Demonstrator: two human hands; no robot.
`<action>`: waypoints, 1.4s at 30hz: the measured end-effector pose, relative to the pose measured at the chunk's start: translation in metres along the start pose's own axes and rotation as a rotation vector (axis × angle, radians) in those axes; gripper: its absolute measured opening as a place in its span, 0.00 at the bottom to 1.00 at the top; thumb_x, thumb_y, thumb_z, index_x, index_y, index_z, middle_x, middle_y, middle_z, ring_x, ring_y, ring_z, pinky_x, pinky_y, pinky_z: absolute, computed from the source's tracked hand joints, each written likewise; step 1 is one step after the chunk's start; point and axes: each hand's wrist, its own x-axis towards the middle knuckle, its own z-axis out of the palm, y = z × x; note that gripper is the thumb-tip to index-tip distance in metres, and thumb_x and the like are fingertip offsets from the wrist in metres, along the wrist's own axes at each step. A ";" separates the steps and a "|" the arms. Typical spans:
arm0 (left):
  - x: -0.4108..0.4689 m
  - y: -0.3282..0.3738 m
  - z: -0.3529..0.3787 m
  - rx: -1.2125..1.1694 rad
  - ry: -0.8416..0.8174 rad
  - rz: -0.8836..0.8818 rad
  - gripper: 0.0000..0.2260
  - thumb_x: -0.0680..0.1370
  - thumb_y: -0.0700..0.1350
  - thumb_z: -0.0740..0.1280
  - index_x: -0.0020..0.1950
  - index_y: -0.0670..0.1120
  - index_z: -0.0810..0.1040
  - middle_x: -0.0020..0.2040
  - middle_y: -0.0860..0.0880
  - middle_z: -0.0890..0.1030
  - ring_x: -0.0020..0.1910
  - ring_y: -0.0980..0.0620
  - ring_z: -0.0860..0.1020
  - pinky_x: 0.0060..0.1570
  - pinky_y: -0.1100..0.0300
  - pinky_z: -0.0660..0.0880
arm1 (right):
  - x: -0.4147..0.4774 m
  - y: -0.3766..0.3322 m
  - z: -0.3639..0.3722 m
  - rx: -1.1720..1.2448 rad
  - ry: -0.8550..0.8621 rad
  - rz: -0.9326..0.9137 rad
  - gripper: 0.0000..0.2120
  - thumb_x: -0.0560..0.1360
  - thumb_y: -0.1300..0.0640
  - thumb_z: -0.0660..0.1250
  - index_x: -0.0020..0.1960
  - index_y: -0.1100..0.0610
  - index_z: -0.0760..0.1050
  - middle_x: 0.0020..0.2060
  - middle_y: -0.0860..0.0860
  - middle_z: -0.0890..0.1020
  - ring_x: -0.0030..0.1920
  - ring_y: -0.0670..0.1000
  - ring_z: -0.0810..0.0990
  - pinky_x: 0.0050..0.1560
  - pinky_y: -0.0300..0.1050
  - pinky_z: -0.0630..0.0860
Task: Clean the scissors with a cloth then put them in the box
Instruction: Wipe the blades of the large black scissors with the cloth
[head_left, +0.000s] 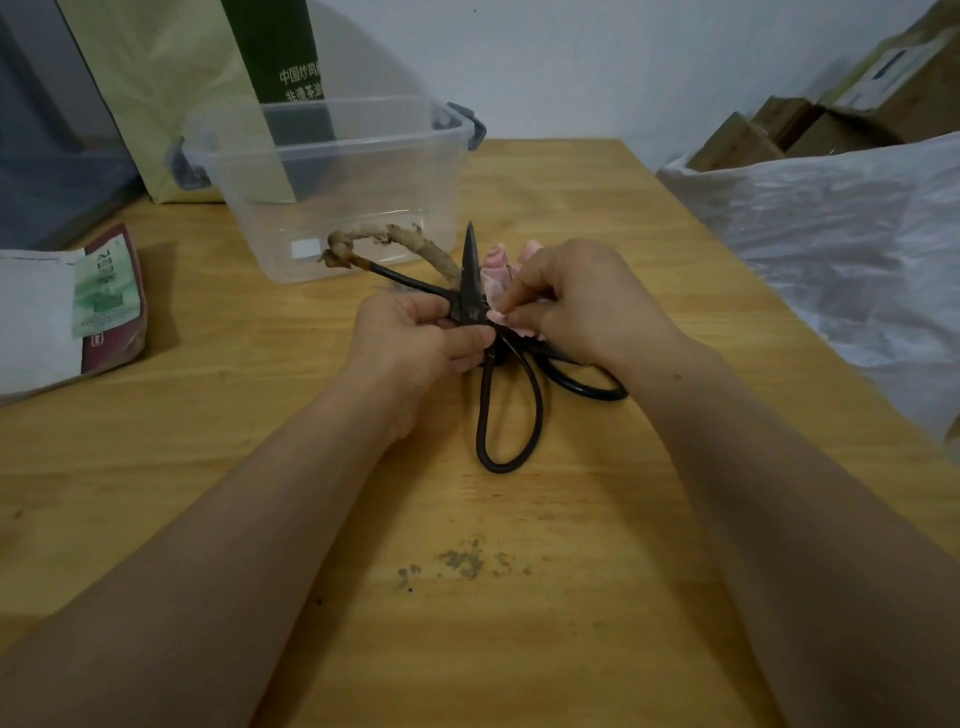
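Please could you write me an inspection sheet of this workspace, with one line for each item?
Surface: wooden table, with dark stains near the front.
Job's things: black scissors, blades pointing away; pink cloth against the blade; clear plastic box behind, lid off, seemingly empty.
Clutter: tan wrapped handle beside the scissors, and I cannot tell whether it belongs to a second pair; packet at left; paper bag behind the box.
Grippers: left hand grips the scissors near the pivot; right hand pinches the cloth.
Cables: nothing seen.
Surroundings: white plastic sack and cardboard boxes at right.
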 end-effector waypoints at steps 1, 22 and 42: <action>0.001 0.000 0.000 0.003 0.004 0.002 0.15 0.70 0.30 0.71 0.56 0.36 0.77 0.45 0.42 0.83 0.44 0.49 0.83 0.39 0.64 0.80 | 0.000 0.001 -0.001 -0.044 0.016 0.007 0.06 0.75 0.59 0.68 0.50 0.56 0.83 0.45 0.49 0.82 0.49 0.48 0.79 0.48 0.39 0.71; -0.002 0.002 -0.003 0.009 -0.014 0.003 0.09 0.70 0.30 0.70 0.47 0.41 0.79 0.42 0.45 0.83 0.43 0.50 0.83 0.38 0.64 0.80 | 0.003 0.002 -0.002 0.088 -0.014 -0.062 0.06 0.72 0.62 0.71 0.49 0.56 0.84 0.43 0.49 0.81 0.48 0.50 0.80 0.55 0.50 0.76; -0.004 0.009 -0.002 -0.143 -0.026 -0.027 0.08 0.76 0.28 0.61 0.51 0.34 0.77 0.45 0.40 0.82 0.38 0.49 0.83 0.38 0.61 0.81 | -0.005 -0.001 -0.006 0.235 -0.075 0.018 0.17 0.67 0.63 0.76 0.54 0.52 0.81 0.47 0.45 0.80 0.55 0.47 0.78 0.60 0.42 0.73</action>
